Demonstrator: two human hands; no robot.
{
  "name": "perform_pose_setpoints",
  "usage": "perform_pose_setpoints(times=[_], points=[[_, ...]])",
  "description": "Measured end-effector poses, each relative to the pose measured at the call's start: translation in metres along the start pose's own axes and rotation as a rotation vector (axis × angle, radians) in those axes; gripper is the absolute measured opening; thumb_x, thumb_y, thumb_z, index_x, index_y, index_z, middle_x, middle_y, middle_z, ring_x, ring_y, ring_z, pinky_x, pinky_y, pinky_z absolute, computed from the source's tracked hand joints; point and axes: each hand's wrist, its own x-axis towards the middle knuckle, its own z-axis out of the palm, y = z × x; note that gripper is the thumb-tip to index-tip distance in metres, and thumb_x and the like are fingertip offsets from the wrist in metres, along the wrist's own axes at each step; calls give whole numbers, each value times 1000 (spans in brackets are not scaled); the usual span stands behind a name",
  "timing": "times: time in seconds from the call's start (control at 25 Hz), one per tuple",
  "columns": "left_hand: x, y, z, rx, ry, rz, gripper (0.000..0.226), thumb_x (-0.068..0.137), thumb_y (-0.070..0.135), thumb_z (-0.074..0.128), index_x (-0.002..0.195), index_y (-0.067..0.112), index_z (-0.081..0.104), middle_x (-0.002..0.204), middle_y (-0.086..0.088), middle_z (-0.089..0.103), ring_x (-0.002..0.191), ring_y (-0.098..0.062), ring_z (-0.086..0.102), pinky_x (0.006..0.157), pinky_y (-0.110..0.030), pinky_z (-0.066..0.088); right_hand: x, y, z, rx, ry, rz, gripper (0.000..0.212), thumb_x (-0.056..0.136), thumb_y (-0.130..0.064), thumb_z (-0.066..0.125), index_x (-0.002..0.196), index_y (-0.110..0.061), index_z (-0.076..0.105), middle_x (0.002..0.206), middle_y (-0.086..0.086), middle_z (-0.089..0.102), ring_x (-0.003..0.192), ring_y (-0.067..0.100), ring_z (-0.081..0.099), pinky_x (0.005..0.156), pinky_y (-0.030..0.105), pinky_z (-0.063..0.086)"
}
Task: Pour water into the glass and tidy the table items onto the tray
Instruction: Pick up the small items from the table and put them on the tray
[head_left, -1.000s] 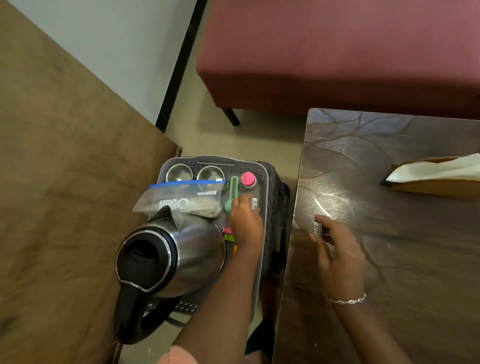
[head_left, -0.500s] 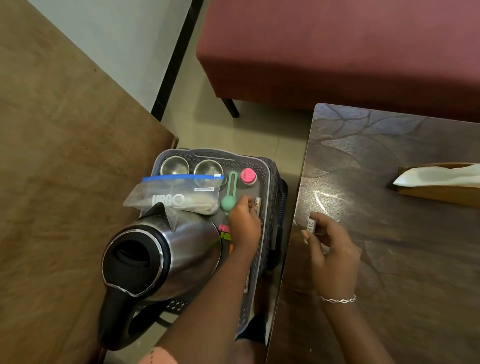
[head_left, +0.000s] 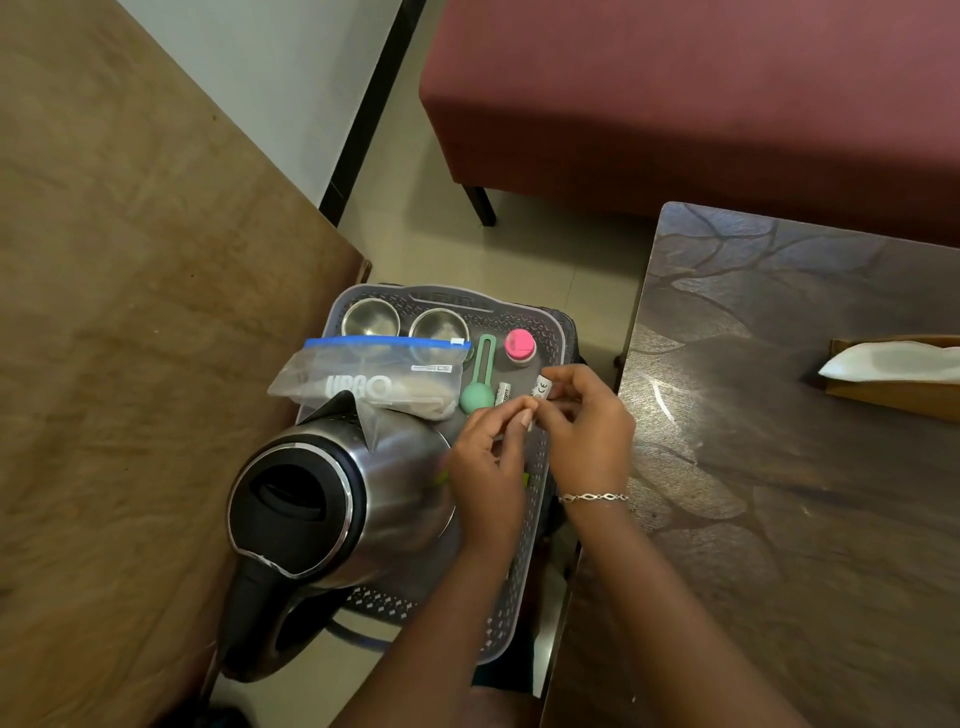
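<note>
Tray (head_left: 555, 332), grey and perforated, sits low between a brown wooden surface (head_left: 130, 312) on its left and the dark table (head_left: 779, 493) on its right, its right rim running close along the table's edge with only a narrow gap. Over that rim the right hand (head_left: 589, 434) pinches a small battery (head_left: 541, 387) in its curled fingertips, above the tray's right side. The left hand (head_left: 488, 467) meets it with curled fingers; whether it also grips the battery cannot be told. A steel kettle (head_left: 343, 493) fills the tray's near left and crowds the left wrist. Beyond it lie a zip bag (head_left: 374, 376), two steel cups (head_left: 370, 317) at the far rim, a green scoop (head_left: 480, 387), a pink-capped bottle (head_left: 519, 347) and a second battery (head_left: 503, 392) just beside the scoop. Bare tray floor shows between the bottle and the hands. A tissue box (head_left: 898, 379) stands well apart on the table, and a red bench (head_left: 675, 104) lies beyond.
</note>
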Motion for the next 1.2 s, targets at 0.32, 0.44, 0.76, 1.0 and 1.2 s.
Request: perform_pose_setpoints(times=[0.32,0.44,0.76,1.0,1.2], points=[[14,-11,8,195,66,-153,15,82,2,62,96,1,67,87,-13,68,69,-14,60,71,-32,54,2,2,-2,66,71,32,21,85,-6,58,104,-16,61,77,-4,63,79,18,65,78,38,55],[27,-13,22,387,37,-133,12,84,5,57,92,-1,65,91,-18,65,79,-30,61,74,-36,46,-6,7,-8,70,116,17,17,86,-8,57,92,-23,59,77,-4,63,78,18,65,75,41,56],[35,-25,37,773,-121,-240,22,92,13,48,107,3,59,113,-15,59,100,-32,58,81,-39,45,-20,31,-27,29,118,24,16,86,-9,58,91,-24,59,85,2,65,80,19,65,76,43,56],[38,-25,38,816,-112,-220,21,92,14,50,109,5,58,113,-15,60,99,-33,59,81,-41,48,-24,40,-43,16,141,10,10,86,-9,59,91,-17,63,86,3,66,80,17,64,74,36,55],[14,-13,28,809,-25,-65,22,93,16,44,111,8,56,105,-15,64,93,-36,60,72,-42,48,-33,49,-58,-105,180,-105,9,85,-8,60,92,-9,64,89,5,65,78,13,59,68,20,48]])
